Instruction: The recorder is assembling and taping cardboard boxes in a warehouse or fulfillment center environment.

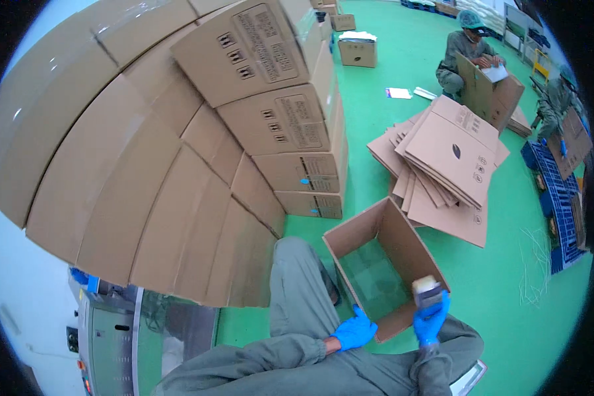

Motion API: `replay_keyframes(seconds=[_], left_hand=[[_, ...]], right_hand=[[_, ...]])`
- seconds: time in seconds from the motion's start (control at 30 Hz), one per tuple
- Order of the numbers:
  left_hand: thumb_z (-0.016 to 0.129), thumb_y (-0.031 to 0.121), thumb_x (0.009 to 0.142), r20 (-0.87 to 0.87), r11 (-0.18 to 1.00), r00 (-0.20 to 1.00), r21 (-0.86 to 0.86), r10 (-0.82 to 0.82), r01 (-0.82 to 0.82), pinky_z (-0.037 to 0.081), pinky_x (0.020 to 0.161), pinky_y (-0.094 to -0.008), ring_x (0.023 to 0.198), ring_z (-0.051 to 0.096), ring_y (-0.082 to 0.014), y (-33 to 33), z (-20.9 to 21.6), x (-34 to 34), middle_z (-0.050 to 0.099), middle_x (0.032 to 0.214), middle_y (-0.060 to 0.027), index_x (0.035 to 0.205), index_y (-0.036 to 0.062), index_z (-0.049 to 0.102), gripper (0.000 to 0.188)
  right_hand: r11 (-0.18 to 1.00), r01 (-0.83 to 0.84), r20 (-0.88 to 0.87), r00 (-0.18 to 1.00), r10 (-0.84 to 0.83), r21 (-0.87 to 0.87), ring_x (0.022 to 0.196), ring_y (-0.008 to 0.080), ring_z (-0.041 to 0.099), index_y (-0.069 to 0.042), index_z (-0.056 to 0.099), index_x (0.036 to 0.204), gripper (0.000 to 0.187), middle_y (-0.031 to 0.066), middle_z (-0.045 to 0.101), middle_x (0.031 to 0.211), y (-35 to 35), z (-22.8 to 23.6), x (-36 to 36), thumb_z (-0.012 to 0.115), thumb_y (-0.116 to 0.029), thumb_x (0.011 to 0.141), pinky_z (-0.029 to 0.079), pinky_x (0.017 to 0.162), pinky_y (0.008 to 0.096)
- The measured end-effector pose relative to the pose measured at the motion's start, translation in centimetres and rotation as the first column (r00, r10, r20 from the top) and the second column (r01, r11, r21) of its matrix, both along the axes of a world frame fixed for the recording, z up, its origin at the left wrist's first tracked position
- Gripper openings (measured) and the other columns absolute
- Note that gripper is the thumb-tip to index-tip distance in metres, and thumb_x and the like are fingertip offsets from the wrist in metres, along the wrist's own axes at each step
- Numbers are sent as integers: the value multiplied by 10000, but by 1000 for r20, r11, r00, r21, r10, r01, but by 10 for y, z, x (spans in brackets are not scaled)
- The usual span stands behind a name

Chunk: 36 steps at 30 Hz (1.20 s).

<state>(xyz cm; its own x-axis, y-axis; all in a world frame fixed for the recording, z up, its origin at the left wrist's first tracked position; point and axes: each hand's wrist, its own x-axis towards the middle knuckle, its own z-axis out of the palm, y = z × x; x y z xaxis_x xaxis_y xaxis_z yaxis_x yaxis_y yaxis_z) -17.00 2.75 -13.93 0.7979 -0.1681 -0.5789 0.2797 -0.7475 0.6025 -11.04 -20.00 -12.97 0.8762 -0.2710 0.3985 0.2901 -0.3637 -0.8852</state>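
Open carton (406, 245) sits on green floor (358, 158), well short of its far edge. Likely light, walls stiff but prone to flex; best held at rim corners. Left grip (354, 329) at near rim, can't tell if clamped; right grip (431, 318) closed round pale-and-dark block (426, 290).

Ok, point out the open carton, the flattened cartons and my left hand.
Open carton (408, 251), head view: right inner wall.
Flattened cartons (442, 157), head view: top sheet.
Left hand (354, 330), head view: gloved back.

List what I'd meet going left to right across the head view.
Grey machine, left hand at the open box, white sheet, right hand holding a small object, blue slatted pallet.
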Motion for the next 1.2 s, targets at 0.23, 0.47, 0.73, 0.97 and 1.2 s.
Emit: replay_keyframes(seconds=[0.23,0.47,0.73,0.97,1.2], left_hand=[[462,418,983,40,997,998,59,43,-46,497,686,-630,787,648,-524,4,-10,-4,647,845,-363,1331,-223,132,801],[720,285,866,349,892,821,-147,451,-428,202,1204,-483,1476,171,-475,24,75,32,53,1582,-375,1491,-179,-49,1094],[905,546,584,257,974,965,199,53,-107,141,1224,-496,1501,132,-423,94,75,202,172,1581,-340,1517,-141,70,1428],[821,806,448,-220,641,869,600,-444,479,39,1210,-595,1451,-35,-593,26,-26,159,6,1554,-435,1488,-190,-41,1679],[663,939,456,-117,520,885,771,-451,367,3,1199,-617,1466,-27,-569,17,-69,157,52,1577,-402,1497,-194,54,1655]], right_hand=[[989,-121,-104,988,112,-87,920,314,614,-40,567,1228,485,112,589,967,62,-47,64,686,-45,758,515,803,419],[863,-359,-432,882,189,-355,1084,440,590,-83,466,1378,678,220,594,1163,107,-97,93,707,-140,747,509,909,489],[988,-151,-499,860,109,-45,1150,384,606,-43,443,1358,737,227,600,1246,107,-101,86,795,-343,784,489,968,460],[993,-48,-395,914,89,112,1220,376,566,-30,448,1360,716,227,574,1280,107,-74,85,781,-197,749,461,1014,452],[970,242,-44,969,-242,-3,850,241,557,-6,482,1191,474,94,582,972,22,40,152,672,-35,757,481,804,338]])
